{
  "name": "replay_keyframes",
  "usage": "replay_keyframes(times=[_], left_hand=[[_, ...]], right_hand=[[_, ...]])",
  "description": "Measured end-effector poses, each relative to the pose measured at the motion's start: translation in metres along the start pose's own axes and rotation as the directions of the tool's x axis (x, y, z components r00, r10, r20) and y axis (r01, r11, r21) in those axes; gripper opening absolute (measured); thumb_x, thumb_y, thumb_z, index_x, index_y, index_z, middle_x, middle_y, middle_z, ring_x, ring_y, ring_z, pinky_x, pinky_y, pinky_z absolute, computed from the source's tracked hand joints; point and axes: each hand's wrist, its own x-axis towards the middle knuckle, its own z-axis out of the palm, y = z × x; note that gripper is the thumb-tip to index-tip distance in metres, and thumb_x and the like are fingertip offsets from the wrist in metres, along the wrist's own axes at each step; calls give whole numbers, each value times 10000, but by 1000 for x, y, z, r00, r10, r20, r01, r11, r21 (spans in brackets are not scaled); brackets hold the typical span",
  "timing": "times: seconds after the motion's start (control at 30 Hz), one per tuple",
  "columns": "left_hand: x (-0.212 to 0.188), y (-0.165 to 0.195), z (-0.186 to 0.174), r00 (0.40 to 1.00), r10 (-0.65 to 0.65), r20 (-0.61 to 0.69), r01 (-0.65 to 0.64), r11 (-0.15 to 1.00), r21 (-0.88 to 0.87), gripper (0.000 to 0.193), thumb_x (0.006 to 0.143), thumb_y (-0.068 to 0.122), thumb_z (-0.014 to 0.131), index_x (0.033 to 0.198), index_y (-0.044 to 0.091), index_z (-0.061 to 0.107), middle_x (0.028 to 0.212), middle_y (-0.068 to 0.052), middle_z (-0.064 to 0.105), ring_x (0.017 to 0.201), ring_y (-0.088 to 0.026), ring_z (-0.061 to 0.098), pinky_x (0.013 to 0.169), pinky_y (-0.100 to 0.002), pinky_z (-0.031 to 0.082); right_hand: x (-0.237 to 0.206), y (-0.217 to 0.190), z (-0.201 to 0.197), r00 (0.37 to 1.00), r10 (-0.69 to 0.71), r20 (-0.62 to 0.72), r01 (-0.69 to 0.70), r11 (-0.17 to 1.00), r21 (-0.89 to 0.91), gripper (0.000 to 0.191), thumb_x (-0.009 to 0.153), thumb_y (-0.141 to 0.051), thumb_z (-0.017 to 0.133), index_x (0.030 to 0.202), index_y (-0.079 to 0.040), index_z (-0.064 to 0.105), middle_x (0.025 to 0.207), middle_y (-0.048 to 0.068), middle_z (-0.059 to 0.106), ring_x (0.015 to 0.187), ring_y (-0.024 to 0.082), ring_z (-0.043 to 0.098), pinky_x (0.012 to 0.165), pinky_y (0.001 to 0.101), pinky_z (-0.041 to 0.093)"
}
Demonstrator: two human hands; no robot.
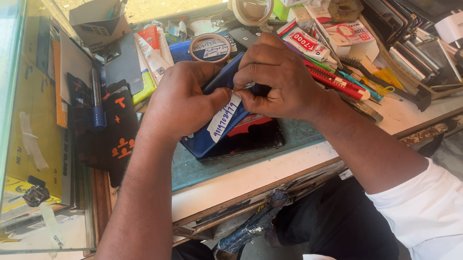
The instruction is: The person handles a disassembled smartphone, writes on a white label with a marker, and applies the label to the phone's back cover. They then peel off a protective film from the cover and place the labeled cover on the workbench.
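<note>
Both hands meet over a blue phone (205,139) tilted above the green work mat (299,132). My left hand (181,101) grips the phone's left side, the thumb pressing a white paper label (224,118) stuck on its back. My right hand (280,75) closes over the phone's upper end and pinches a small metal tool tip (249,85) against it. A dark phone with a red patch (251,134) lies flat on the mat under the blue one.
A glass display case (2,127) stands at the left. Tape rolls (210,47), glue tubes, a red-handled tool (330,79), boxes and stacked phone parts (418,35) crowd the bench's back and right. Black cases with orange marks (114,129) lie left of the mat.
</note>
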Motion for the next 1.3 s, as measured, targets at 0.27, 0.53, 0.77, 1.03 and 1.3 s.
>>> replay_keyframes(times=[0.27,0.53,0.77,1.03,1.3], left_hand=[[0,2,-3,991,-88,101,94,993,-65,347,797,184,764,1128,78,765,829,-89,790,739,-141,731,730,-332,591],[0,2,-7,973,-160,169,174,982,-75,425,752,183,841,1154,88,739,878,-75,803,748,-135,733,724,-327,596],[0,2,-11,959,-203,200,224,971,-84,419,745,165,846,1144,77,753,863,-65,807,727,-123,731,706,-308,591],[2,-1,-15,949,-311,57,315,945,-90,396,787,272,846,1123,81,756,737,-87,740,603,-177,663,580,-385,544],[7,-18,-12,995,-25,-93,50,960,275,314,815,353,830,1027,125,791,804,-141,742,754,-310,719,719,-461,548]], right_hand=[[-2,1,-4,995,77,59,-84,989,125,196,868,-89,847,964,-127,680,999,17,599,969,209,548,863,366,454],[-1,-1,-8,994,64,93,-74,990,118,189,919,-141,831,986,-114,657,1057,36,593,1009,232,553,898,385,459],[-9,3,-5,987,115,115,-145,945,292,155,1007,-145,781,1026,-112,631,1136,22,547,1007,148,567,880,307,481],[-20,23,-12,931,342,-125,-251,852,459,160,1124,-153,735,1196,-102,602,1203,-3,500,978,46,524,761,189,500],[-16,34,-30,836,518,181,-536,842,64,630,963,-125,765,1527,-177,489,906,21,721,782,107,645,639,271,498]])
